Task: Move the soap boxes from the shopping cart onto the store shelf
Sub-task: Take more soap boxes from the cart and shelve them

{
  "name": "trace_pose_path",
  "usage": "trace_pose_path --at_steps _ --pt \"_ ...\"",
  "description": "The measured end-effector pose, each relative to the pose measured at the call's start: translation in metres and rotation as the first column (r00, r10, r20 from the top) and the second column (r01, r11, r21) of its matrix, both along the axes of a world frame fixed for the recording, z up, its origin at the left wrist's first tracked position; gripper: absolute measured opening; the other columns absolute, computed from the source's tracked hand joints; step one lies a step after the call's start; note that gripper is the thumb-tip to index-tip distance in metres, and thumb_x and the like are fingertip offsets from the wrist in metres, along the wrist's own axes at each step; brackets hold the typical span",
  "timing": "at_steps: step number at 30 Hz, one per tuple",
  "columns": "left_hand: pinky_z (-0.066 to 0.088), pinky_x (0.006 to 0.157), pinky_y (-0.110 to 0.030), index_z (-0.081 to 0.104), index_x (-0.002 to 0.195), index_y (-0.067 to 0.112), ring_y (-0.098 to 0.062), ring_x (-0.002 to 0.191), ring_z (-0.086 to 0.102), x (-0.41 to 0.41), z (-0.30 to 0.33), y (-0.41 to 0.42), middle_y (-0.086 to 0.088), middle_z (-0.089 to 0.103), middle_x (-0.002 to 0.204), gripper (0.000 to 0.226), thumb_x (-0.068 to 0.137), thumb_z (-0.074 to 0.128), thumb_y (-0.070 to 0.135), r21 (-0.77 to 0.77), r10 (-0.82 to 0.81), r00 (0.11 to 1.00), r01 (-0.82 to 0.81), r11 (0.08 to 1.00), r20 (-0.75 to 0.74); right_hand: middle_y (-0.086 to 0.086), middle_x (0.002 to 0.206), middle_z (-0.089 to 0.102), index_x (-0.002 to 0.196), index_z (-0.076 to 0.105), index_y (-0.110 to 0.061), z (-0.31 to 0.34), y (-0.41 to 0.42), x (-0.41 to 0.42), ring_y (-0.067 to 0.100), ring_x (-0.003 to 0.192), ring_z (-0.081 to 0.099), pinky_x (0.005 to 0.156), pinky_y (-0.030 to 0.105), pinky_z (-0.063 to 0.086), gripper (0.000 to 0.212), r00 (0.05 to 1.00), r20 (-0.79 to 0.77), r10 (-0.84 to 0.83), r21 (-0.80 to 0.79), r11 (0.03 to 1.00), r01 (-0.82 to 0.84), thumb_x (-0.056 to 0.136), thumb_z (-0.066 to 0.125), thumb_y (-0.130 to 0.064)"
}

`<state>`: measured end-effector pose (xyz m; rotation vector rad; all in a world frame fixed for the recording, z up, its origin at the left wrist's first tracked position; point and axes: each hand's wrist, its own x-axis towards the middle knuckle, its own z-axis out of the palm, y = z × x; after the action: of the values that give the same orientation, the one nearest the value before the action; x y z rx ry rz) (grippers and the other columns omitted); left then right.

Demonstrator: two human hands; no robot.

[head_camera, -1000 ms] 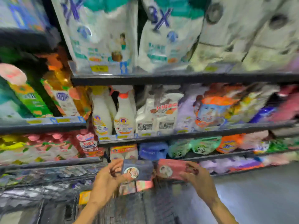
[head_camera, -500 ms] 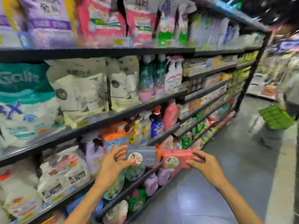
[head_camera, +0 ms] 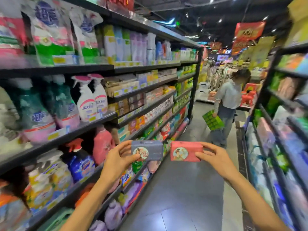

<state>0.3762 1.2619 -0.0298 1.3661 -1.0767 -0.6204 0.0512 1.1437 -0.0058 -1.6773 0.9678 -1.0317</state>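
My left hand (head_camera: 119, 158) grips a grey-blue soap box (head_camera: 150, 150) with a round picture label. A pink soap box (head_camera: 186, 151) of the same kind sits in my right hand (head_camera: 215, 157). Both boxes are held side by side at chest height over the aisle floor, a small gap between them. The store shelf (head_camera: 143, 92) with rows of boxed soaps runs along the left, further down the aisle. The shopping cart is out of view.
Black shelving on the left holds detergent bags, spray bottles (head_camera: 90, 99) and refill pouches. Another shelf unit (head_camera: 276, 124) lines the right. A person (head_camera: 228, 104) carrying a green basket (head_camera: 212, 121) stands ahead in the grey-tiled aisle (head_camera: 186, 189).
The view has swung right from the cart and lower shelves to look down the aisle. Both hands keep hold of their boxes, raised slightly.
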Motion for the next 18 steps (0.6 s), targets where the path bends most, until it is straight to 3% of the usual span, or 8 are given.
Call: trace_pose_path --at_steps 3,7,13,15,18 --pt "0.05 0.075 -0.007 0.063 0.104 0.031 0.012 0.087 0.067 -0.017 0.007 -0.065 0.027 0.074 0.087 0.051 0.072 0.083 -0.003 -0.032 -0.033 0.999 0.034 0.999 0.027 -0.005 0.096 0.077 0.109 0.07 -0.02 0.008 -0.056 -0.02 0.005 0.087 0.072 0.073 0.012 0.053 0.035 0.999 -0.004 -0.053 -0.03 0.998 0.053 0.081 0.076 0.0" --pt "0.054 0.079 -0.013 0.064 0.111 0.027 0.003 0.092 0.069 -0.022 0.005 -0.159 0.012 0.074 0.101 0.051 0.071 0.086 0.003 -0.038 -0.071 0.996 0.073 0.997 0.055 0.002 0.103 0.077 0.118 0.069 -0.015 0.009 -0.141 -0.033 0.012 0.094 0.072 0.076 0.015 0.055 0.04 0.991 0.006 -0.131 -0.057 0.99 0.131 0.081 0.078 -0.004" --pt "0.055 0.082 -0.012 0.065 0.106 0.033 0.007 0.093 0.069 -0.01 0.008 -0.305 0.019 0.076 0.095 0.049 0.072 0.086 0.005 -0.061 -0.102 0.991 0.108 0.992 0.085 0.007 0.104 0.076 0.122 0.067 -0.01 0.011 -0.269 -0.024 0.012 0.093 0.072 0.076 0.016 0.056 0.042 0.986 0.006 -0.164 -0.05 0.985 0.164 0.082 0.076 -0.001" --pt "0.056 0.086 -0.016 0.066 0.111 0.028 0.003 0.097 0.069 -0.003 0.013 -0.35 0.015 0.076 0.099 0.048 0.073 0.086 0.007 -0.066 -0.098 0.989 0.105 0.992 0.111 0.006 0.104 0.077 0.122 0.067 -0.012 0.014 -0.311 -0.018 0.015 0.096 0.073 0.08 0.022 0.058 0.042 0.987 0.017 -0.159 -0.034 0.987 0.159 0.083 0.075 -0.001" --pt "0.056 0.091 -0.024 0.067 0.117 0.022 -0.002 0.101 0.07 0.015 0.021 -0.411 0.008 0.075 0.109 0.052 0.072 0.089 0.013 -0.069 -0.085 0.989 0.094 0.993 0.121 0.005 0.104 0.077 0.12 0.068 -0.017 0.02 -0.375 -0.003 0.017 0.098 0.072 0.076 0.018 0.055 0.039 0.991 0.023 -0.134 -0.038 0.99 0.135 0.084 0.075 -0.003"
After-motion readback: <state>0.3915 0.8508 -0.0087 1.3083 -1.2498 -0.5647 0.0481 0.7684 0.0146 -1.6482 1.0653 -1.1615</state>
